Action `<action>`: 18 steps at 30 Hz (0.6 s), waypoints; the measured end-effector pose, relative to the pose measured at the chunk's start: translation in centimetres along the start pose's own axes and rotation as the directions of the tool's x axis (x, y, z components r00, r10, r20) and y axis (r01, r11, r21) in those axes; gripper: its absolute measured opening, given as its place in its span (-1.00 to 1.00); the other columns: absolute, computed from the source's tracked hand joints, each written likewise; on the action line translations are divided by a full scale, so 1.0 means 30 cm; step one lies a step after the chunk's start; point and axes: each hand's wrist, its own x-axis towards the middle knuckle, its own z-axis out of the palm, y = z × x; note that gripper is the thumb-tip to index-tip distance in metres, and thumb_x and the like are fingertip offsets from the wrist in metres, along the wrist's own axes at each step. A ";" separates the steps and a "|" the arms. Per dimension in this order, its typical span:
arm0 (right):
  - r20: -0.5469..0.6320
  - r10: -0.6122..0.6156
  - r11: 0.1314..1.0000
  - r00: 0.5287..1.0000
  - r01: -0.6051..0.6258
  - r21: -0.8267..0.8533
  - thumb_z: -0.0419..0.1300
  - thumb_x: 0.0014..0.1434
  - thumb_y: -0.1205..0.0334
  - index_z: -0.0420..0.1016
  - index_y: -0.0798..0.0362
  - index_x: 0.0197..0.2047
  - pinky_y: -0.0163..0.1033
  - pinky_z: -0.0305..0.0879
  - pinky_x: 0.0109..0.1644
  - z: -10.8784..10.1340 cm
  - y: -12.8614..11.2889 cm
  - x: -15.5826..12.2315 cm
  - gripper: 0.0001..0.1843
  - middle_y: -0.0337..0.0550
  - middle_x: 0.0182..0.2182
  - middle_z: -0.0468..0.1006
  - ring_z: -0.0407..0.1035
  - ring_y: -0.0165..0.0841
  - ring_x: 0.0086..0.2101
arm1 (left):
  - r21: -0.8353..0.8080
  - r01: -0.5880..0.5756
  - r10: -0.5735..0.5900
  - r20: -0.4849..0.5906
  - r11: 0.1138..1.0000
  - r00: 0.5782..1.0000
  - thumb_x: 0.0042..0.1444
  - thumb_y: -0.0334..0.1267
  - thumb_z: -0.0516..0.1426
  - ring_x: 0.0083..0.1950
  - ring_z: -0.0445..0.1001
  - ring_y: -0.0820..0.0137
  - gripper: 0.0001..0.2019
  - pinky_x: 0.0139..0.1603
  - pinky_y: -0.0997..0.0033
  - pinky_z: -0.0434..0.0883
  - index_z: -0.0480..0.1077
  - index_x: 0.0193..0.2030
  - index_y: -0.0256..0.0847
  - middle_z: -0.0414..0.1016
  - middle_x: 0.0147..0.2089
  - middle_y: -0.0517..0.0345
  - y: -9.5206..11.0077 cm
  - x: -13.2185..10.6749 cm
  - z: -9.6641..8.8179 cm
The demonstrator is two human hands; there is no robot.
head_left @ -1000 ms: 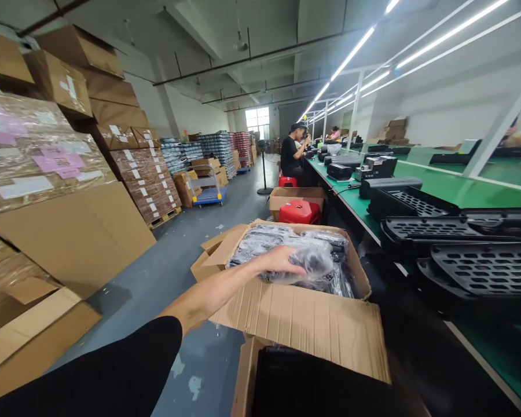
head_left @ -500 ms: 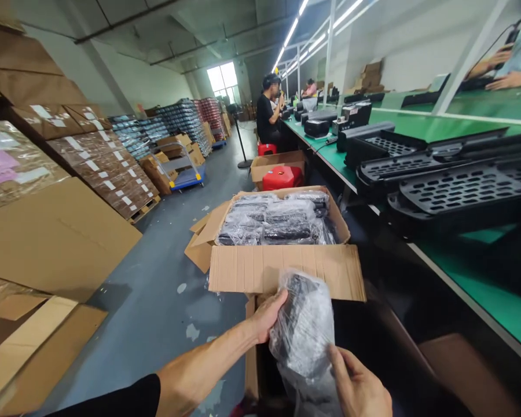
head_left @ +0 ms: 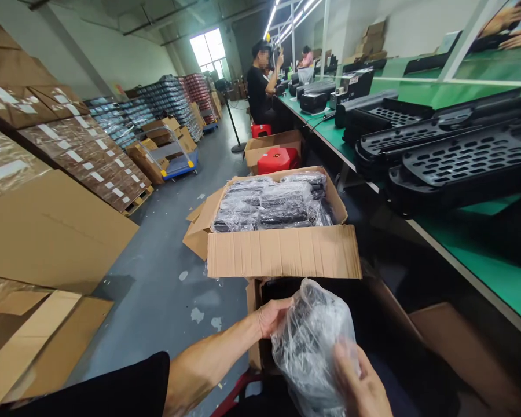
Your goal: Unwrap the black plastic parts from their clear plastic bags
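Note:
Low in front of me is a dark part in a clear plastic bag, its outline blurred by the crumpled film. My left hand is closed on the bag's upper left side. On its lower right side, my right hand pinches the plastic, slightly smeared by motion. Just beyond stands an open cardboard box with a flap folded out toward me. Several black parts in clear plastic fill it. Beneath the bag, a dark open carton is partly hidden.
On the right, a green workbench carries black perforated housings. A red case sits behind the box. Stacked cartons and a blue trolley stand to the left. A seated person works farther along the bench.
The bagged part has turned in my hands, and its plastic now bulges wider at the top. My view has tilted down slightly, so the background sits higher.

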 end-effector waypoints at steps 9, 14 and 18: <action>-0.149 0.213 0.960 0.966 -0.178 0.217 0.52 -0.23 -0.43 0.43 0.04 0.17 -0.05 0.56 -0.24 -0.056 -0.004 0.008 0.05 0.09 -0.08 0.69 0.61 0.09 -0.15 | 0.133 0.012 -0.017 0.040 0.991 0.999 -0.36 -0.07 0.54 -0.38 0.59 0.26 -0.44 -0.26 0.27 0.54 0.59 -0.22 -0.36 0.66 -0.33 -0.04 0.049 -0.029 0.087; -0.342 -0.018 0.965 0.940 -0.073 -0.251 0.45 -0.13 -0.46 0.43 0.01 0.28 0.12 0.47 0.15 -0.053 -0.029 -0.015 0.06 0.15 0.27 0.52 0.50 0.17 0.11 | 0.229 -0.146 0.148 0.008 0.962 0.989 -0.27 -0.16 0.56 -0.33 0.55 0.38 -0.49 -0.21 0.37 0.47 0.55 -0.17 -0.26 0.62 -0.27 0.12 0.065 -0.055 0.199; -0.211 -0.058 0.983 0.976 0.019 -0.181 0.40 -0.06 -0.48 0.55 0.08 0.14 -0.02 0.52 0.06 0.016 -0.092 -0.065 -0.07 0.10 0.03 0.67 0.54 0.09 0.07 | 0.663 -0.281 0.206 0.191 0.694 0.960 -0.01 -0.14 0.48 -0.46 0.23 0.55 -0.57 -0.35 0.47 0.23 0.61 -0.03 -0.29 0.33 -0.46 0.35 0.068 -0.110 0.317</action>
